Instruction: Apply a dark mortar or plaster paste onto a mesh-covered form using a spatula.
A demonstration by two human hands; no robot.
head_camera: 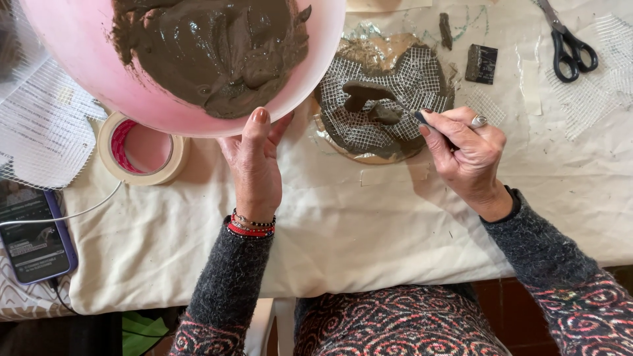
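Observation:
My left hand [254, 161] grips the rim of a pink bowl [86, 56], tilted toward me and holding thick brown-grey paste [214, 46]. My right hand [468, 155] holds a small dark-handled spatula [379, 92] whose blade carries a lump of the same paste. The blade rests over a round piece [382, 99] covered with white mesh and partly smeared with paste, lying on the white cloth [369, 224].
A roll of beige tape [142, 151] lies left of my left hand. White mesh sheets [39, 125] sit at far left above a phone [33, 237] with a cable. Black-handled scissors [567, 43] and a small dark block [481, 64] lie at upper right.

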